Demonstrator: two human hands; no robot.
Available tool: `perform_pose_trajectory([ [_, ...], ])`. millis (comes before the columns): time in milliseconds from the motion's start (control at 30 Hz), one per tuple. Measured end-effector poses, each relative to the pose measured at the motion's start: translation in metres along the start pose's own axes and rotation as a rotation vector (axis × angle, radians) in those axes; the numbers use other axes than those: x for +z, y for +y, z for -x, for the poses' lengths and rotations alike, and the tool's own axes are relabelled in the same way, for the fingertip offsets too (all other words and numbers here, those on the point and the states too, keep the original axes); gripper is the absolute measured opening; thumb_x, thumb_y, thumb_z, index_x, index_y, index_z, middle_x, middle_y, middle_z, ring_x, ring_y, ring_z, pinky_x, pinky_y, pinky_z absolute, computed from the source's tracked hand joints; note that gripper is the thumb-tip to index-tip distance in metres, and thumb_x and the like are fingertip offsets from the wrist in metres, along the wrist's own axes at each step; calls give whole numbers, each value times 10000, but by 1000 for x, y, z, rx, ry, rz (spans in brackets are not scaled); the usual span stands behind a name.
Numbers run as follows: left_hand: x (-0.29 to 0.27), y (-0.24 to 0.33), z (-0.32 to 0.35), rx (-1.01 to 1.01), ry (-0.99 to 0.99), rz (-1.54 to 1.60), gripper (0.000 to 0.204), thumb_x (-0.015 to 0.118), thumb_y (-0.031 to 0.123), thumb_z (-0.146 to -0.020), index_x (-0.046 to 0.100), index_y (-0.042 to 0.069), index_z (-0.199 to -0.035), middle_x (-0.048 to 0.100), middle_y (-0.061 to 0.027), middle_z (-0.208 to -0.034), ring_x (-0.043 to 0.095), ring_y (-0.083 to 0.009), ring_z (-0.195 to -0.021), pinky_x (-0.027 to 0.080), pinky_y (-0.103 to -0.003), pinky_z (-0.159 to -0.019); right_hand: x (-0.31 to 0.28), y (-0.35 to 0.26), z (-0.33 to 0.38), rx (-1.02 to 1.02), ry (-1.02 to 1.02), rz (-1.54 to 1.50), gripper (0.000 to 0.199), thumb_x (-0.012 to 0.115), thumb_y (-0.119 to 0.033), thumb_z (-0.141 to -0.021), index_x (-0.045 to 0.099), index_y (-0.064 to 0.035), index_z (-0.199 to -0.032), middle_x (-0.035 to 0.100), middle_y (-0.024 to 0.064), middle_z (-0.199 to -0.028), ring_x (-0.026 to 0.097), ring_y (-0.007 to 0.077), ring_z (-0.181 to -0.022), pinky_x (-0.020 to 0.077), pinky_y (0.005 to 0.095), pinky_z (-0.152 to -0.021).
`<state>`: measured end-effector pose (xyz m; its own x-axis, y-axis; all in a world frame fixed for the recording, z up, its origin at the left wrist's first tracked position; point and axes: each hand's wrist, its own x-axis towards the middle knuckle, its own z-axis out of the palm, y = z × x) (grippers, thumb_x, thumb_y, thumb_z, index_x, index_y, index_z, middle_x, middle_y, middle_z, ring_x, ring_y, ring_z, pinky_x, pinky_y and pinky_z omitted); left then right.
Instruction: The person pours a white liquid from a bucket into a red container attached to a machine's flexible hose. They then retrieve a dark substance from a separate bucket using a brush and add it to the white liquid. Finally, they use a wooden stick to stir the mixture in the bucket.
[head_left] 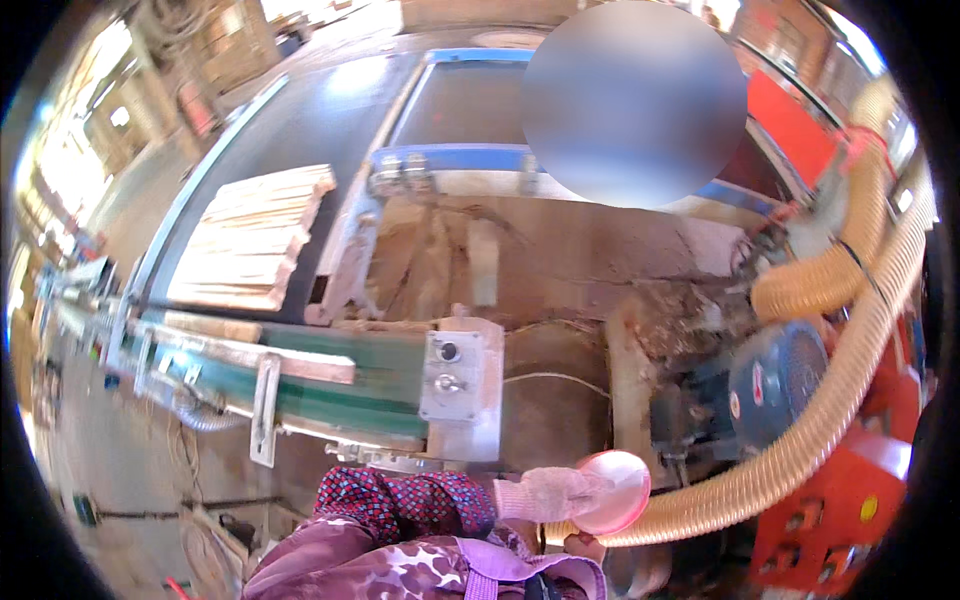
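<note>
Hose (800,468), ribbed and tan, passes close by the grip and curves away to its right, the nearest obstacle I see. Up and right of the grip sits a blue motor (775,385); farther right, red machinery (830,520). Up and left of the grip, a grey control panel (455,405) ends a green belt (385,405) bearing loose wooden strips (315,367); farther that way, a wooden stack (245,240) lies on a dark belt (300,130).

My left hand (555,493), in a pale pink glove, grasps the left side of a round pink-rimmed dish (622,492). What looks like my right hand (585,546) shows just below the dish, mostly hidden; I cannot tell whether it grips.

Past the dish, I have a gap between panel and motor, crossed by a thin pale cable (560,376).
</note>
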<state>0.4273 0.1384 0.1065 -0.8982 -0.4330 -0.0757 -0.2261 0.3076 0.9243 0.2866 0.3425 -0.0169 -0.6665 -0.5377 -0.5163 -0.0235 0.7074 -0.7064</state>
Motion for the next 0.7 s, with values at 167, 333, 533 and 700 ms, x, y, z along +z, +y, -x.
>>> perform_pose_trajectory([
  [167, -30, 24, -19, -59, -30, 211, 409, 502, 227, -931, 492, 74, -1310, 560, -159, -1242, 518, -282, -1178, 410, -367, -991, -25, -94, -47, 38, -226, 26, 215, 597, -223, -723, 641, -16, -763, 566, 65, -575, 559, 153, -532, 427, 331, -488],
  [333, -26, 1, -52, -106, 32, 132, 424, 475, 271, -929, 509, 27, -1275, 559, -189, -1236, 516, -322, -1174, 394, -373, -1003, -45, -171, -109, -51, -330, 479, 351, 606, -337, -733, 662, -22, -876, 666, 161, -773, 646, 309, -727, 483, 412, -640],
  [533, -38, -15, -145, -443, -101, 303, 448, 472, 359, -913, 549, 54, -1233, 584, -208, -1181, 540, -323, -1139, 406, -375, -978, -73, -206, -206, -178, -510, 603, 346, 598, -357, -719, 668, -91, -929, 663, 179, -853, 634, 351, -816, 481, 412, -729],
  [700, -64, -31, -219, -616, -210, 179, 511, 474, 482, -884, 539, 98, -1215, 573, -238, -1159, 528, -346, -1144, 393, -397, -974, -76, -261, -261, -128, -478, 491, 365, 581, -320, -739, 659, -98, -1019, 654, 203, -924, 627, 346, -913, 469, 415, -803],
])
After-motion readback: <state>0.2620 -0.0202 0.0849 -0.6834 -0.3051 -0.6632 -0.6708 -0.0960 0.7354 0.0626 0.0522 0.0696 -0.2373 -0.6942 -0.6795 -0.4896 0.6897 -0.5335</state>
